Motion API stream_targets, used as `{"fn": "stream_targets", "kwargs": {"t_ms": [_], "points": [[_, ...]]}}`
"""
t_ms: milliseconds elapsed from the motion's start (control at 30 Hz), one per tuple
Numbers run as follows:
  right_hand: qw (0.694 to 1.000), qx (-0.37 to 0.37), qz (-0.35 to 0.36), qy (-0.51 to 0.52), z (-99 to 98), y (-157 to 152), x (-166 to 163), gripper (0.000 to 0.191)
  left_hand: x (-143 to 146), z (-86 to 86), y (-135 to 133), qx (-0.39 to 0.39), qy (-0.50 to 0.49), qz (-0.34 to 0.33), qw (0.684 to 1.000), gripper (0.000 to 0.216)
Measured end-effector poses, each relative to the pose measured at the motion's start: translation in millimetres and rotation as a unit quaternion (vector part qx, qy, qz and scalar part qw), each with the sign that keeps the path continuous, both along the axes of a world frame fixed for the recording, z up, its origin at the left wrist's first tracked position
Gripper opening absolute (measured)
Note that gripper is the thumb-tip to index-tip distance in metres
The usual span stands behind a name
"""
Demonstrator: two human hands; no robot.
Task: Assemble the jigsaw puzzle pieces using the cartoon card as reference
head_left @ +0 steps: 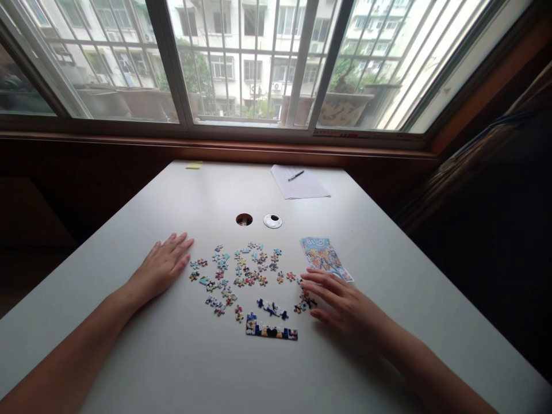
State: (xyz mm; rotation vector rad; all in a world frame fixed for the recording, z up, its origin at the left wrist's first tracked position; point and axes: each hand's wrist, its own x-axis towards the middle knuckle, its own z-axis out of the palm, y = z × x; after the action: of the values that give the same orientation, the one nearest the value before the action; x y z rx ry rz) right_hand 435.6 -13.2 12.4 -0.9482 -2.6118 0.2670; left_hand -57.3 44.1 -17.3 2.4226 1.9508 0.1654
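My left hand (163, 265) lies flat on the white table, fingers stretched, just left of a scatter of jigsaw puzzle pieces (250, 280). With fingers apart, my right hand (338, 296) hovers at or just over the pieces on the right, partly covering a small cluster of puzzle pieces (305, 302). Whether its fingertips touch them I cannot tell. Nearest me lies a joined bottom strip of puzzle (271, 330), with a dark blue joined row (272, 309) apart above it. A colourful picture card (326, 257) sits beyond my right hand, its lower edge close to my fingers.
Farther back on the white table (194, 374) are a round cable hole (244, 219) and its loose round cover (272, 221). Paper sheets (297, 187) with a pen (296, 175) lie near the far edge, a yellow sticky note (194, 165) to the left. A barred window stands behind.
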Motion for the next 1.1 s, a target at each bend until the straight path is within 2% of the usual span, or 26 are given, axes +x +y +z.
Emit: {"fn": "stream_targets", "kwargs": {"t_ms": [167,500,767,1100], "points": [[1.0,-0.021,-0.005,-0.013,1.3,-1.5,-5.7,0.046,2.8,1.1,-2.1,0.003,0.005,-0.007,1.0,0.057],[0.999,-0.004,0.008,0.033,-7.0,0.9,-4.9,0.029,6.8,3.2,-4.0,-0.009,0.016,-0.007,1.0,0.059],[0.999,-0.014,0.015,0.046,-4.7,-0.1,-6.6,0.027,6.7,2.3,-3.9,-0.002,0.022,-0.005,1.0,0.058],[0.996,0.023,0.053,0.072,-12.0,3.6,-3.0,0.026,6.3,-0.1,-3.0,0.006,0.049,-0.004,0.999,0.058]]}}
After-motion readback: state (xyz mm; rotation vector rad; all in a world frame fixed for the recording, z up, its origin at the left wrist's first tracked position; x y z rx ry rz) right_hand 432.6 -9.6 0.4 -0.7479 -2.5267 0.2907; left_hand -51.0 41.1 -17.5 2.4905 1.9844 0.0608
